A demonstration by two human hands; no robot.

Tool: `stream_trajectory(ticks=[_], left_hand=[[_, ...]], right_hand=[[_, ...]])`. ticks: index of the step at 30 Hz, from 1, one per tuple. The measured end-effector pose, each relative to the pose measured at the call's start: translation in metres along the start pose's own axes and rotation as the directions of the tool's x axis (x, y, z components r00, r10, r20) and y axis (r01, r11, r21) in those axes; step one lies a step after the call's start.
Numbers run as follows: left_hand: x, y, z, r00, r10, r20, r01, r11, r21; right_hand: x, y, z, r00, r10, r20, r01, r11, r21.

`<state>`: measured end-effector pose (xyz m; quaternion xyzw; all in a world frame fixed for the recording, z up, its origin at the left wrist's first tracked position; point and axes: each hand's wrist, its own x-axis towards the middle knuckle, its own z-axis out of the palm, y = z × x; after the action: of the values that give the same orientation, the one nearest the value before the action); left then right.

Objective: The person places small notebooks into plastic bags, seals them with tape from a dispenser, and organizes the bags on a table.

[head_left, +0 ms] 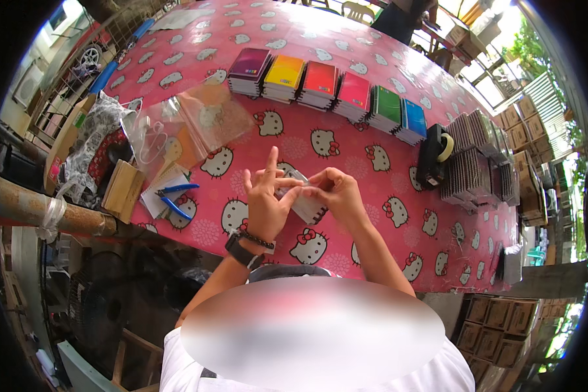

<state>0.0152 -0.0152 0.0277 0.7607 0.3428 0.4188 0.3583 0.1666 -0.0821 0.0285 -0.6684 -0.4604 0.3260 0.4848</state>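
Head view, looking down. Small spiral-bound notebook (305,204) in a clear sleeve, held between both hands above the near half of the surface (385,163), closer to the near edge than to the far one. Long axis running from upper left to lower right, the wire binding showing at the lower right end, just under the right hand (336,191).

Left hand (264,199) on the notebook's left side, thumb pressed against it, index finger raised straight and the other fingers fanned loose: partly open, steadying rather than clamping. Right hand on the upper right side, fingers curled and pinched on the sleeve's top edge, closed on the notebook. Both touching it; neither nearer. Notebook sitting between the palms, to the right of the left hand and to the left of and slightly below the right.

Elsewhere on the surface: row of notebook stacks (326,88) in purple, orange, red, pink, green and blue along the far side; black tape dispenser (432,155) toward the right edge, with dark stacks (480,160) beside it; loose clear sleeves (202,124) toward the left edge; blue-handled pliers (174,199) near the near-left corner, well apart from the left hand.
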Motion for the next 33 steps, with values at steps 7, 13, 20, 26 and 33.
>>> stream_trajectory(ticks=[7, 13, 20, 26, 33], left_hand=[[-0.043, 0.002, -0.015, 0.902, 0.354, 0.245, -0.422, 0.84, 0.34], [-0.036, -0.003, -0.012, 0.858, 0.291, 0.424, -0.453, 0.818, 0.355], [-0.041, -0.003, -0.004, 0.864, 0.291, 0.41, -0.439, 0.834, 0.333], [-0.04, 0.003, -0.009, 0.87, 0.248, 0.425, -0.413, 0.838, 0.357], [-0.042, -0.001, -0.011, 0.888, 0.229, 0.398, -0.39, 0.834, 0.391]], right_hand=[[0.011, -0.001, -0.004, 0.985, 0.154, 0.08, -0.161, 0.983, 0.088], [0.006, 0.015, -0.059, 0.992, 0.086, -0.092, -0.059, 0.963, 0.262], [-0.001, 0.128, -0.297, 0.475, -0.135, -0.869, -0.435, 0.823, -0.366], [0.008, 0.163, -0.327, 0.521, 0.298, -0.8, -0.441, 0.896, 0.046], [-0.031, 0.15, -0.265, 0.518, 0.248, -0.819, -0.254, 0.958, 0.13]])
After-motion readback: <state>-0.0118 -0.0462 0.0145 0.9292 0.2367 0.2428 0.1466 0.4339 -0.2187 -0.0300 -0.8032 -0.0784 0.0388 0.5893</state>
